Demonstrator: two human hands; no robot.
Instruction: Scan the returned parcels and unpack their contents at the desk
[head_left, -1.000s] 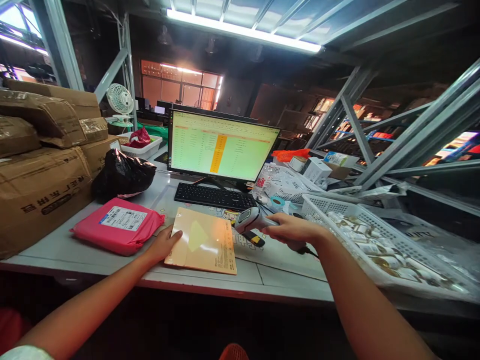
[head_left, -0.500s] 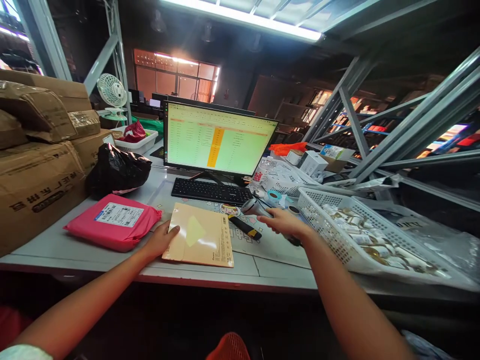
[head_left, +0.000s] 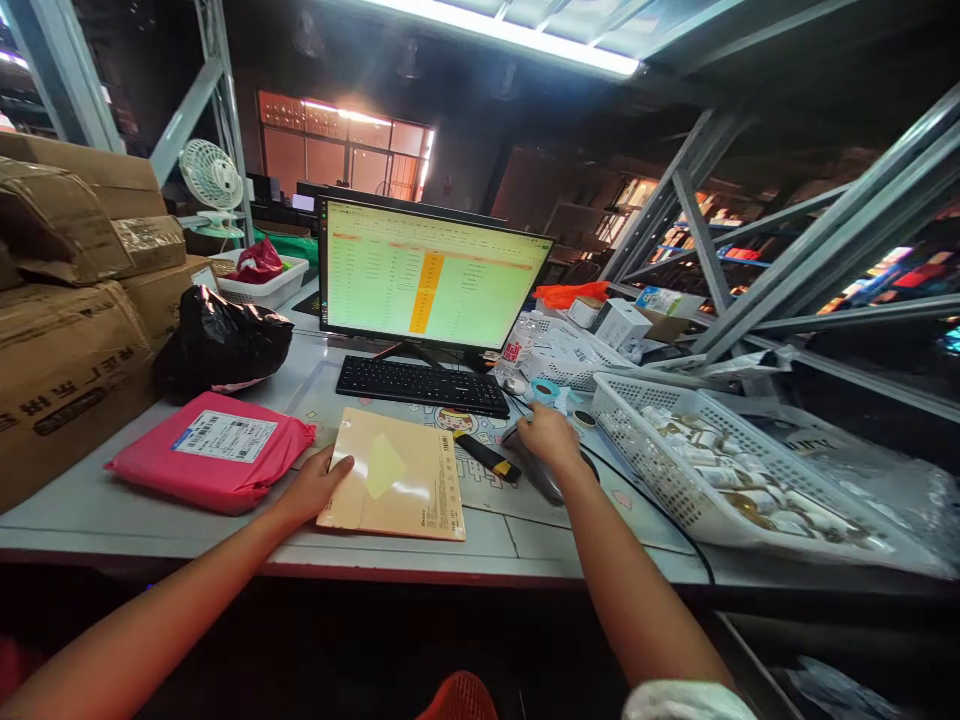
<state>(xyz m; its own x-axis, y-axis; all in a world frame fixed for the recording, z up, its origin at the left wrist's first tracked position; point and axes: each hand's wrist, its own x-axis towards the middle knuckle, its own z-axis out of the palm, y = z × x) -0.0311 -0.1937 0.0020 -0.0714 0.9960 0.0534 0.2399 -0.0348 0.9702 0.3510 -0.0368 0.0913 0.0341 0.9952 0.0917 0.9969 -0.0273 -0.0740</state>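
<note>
My left hand [head_left: 319,487] grips the left edge of a flat cream-coloured package [head_left: 420,500], thumb on top and the other fingers hidden beneath. The package has a pale diamond shape and small print, and rests near the table's front edge. To its right, my right hand [head_left: 551,440] is closed over a dark grey barcode scanner [head_left: 538,472] low at the table, its fingers partly hidden. A black cable curves away to the right. Between package and scanner lies a black-and-yellow utility knife [head_left: 487,457]. A pink parcel [head_left: 217,475] with a white label lies left of my left hand.
Behind the package stand a black keyboard [head_left: 420,385] and a lit monitor [head_left: 431,270]. A white basket [head_left: 637,440] of small bottles is at right, near a blue tape roll [head_left: 545,390]. At left are a black plastic bag [head_left: 225,335] and cardboard boxes [head_left: 67,370].
My right hand has drawn down and slightly left with the scanner, whose head has turned toward the table front. My left hand keeps its grip on the package. The view has shifted slightly.
</note>
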